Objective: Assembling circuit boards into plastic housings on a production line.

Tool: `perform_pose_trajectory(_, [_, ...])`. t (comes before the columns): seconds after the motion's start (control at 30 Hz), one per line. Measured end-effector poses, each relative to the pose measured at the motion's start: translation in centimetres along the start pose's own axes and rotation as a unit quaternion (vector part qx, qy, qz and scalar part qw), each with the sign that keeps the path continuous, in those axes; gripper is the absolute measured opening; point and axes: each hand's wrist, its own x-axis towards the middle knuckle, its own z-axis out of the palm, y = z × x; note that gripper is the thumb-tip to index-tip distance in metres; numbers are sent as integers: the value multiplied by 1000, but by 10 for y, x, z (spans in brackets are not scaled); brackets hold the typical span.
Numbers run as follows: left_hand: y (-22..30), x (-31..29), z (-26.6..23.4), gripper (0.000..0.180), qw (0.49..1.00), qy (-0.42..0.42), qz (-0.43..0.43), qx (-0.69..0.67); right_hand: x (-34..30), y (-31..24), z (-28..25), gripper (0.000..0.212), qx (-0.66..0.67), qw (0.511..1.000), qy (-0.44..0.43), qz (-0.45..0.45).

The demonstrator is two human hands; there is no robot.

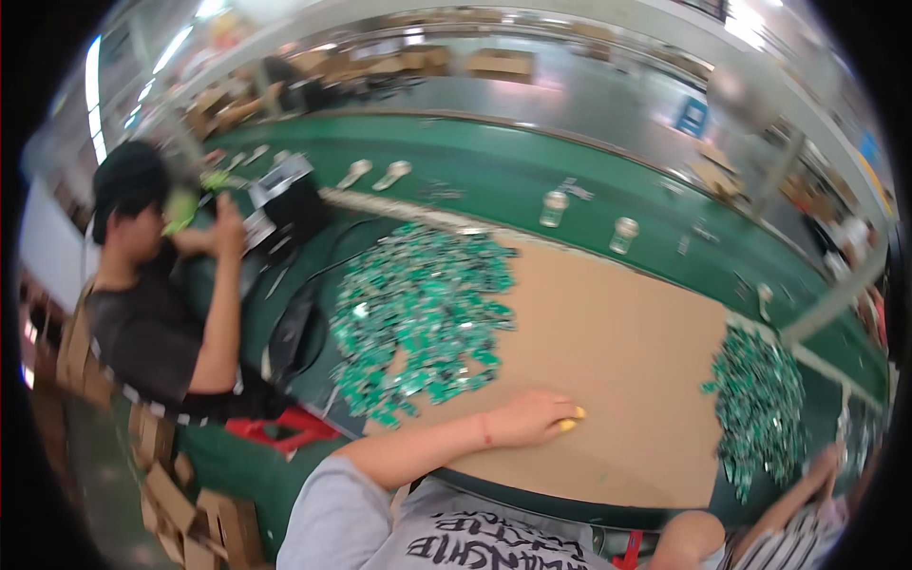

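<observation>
My left hand rests palm down on a sheet of brown cardboard, its fingers loosely bent and slightly apart. Two fingertips wear yellow finger covers, and nothing shows in the grip. Left of the hand spreads a large heap of small green circuit boards. Another heap of green circuit boards lies at the cardboard's right edge, away from the hand. At the lower edge, a bare bent part of my right arm shows, but my right hand is out of sight.
A green conveyor belt runs behind the cardboard, carrying clear cups and pale scoop-shaped parts. On the left, a co-worker sits by a black box-shaped device. Another person's arm reaches in at the right. Cardboard boxes stand lower left.
</observation>
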Motion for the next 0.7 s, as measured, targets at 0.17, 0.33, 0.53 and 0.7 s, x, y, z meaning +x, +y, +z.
perform_pose_trajectory(0.17, [-4, -3, 3, 18, 999, 18, -10, 27, 3, -19, 39, 53, 175, 939, 291, 52])
perform_pose_trajectory(0.33, [-3, -7, 6, 17, 1000, 21, 18, -11, 7, 3, 46, 53, 342, 902, 180, 192])
perform_pose_trajectory(0.53, [-3, -7, 9, 17, 1000, 13, 12, -17, 13, 9, 51, 48, 300, 927, 167, 148])
perform_pose_trajectory(0.7, [-7, -3, 8, 17, 1000, -7, 9, 0, 7, 5, 44, 49, 295, 927, 226, 54])
